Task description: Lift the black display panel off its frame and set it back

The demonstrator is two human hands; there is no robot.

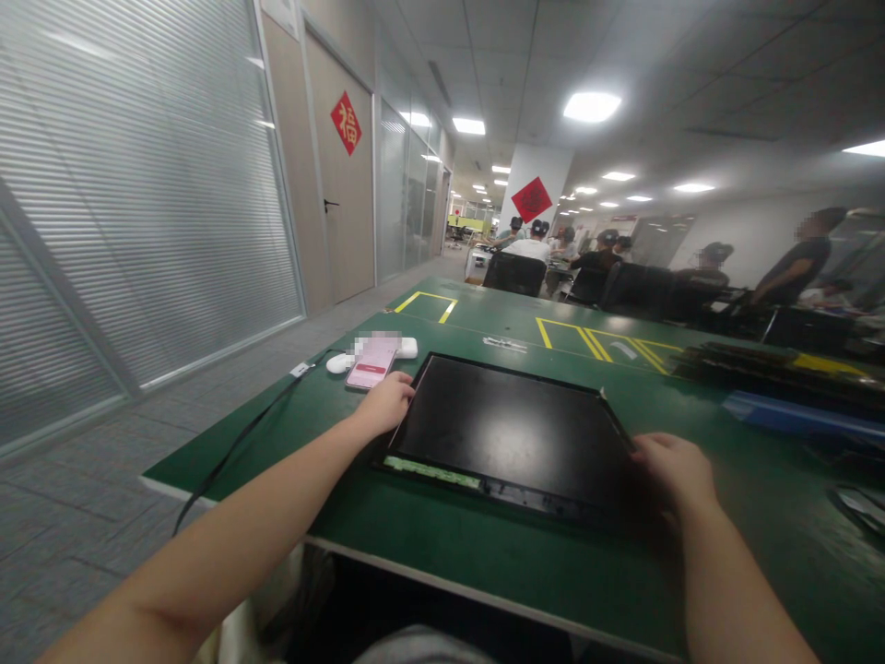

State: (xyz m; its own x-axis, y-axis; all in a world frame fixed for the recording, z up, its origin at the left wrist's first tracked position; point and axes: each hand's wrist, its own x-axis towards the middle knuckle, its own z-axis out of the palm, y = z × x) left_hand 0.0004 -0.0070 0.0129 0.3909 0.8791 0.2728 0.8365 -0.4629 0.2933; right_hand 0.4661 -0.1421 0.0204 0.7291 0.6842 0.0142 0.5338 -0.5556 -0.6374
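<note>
A flat black LCD screen panel (512, 429) lies in front of me on the green table, or just above it; I cannot tell which. Along its near edge runs a narrow green circuit board strip (432, 471), on the left part. My left hand (393, 404) grips the panel's left edge, with the fingers bent at the frame. At the opposite edge, my right hand (678, 472) is closed around the right side, its lower fingers hidden and slightly blurred. Beyond my left hand sits a phone (371, 364) with a lit pinkish screen.
The green table (484, 572) carries yellow tape markings (595, 343). A stack of dark panels (761, 369) and a blue strip (802, 415) lie at the right. A black cable (235, 452) crosses the left edge. Several people sit beyond the table, and one person (795, 258) stands.
</note>
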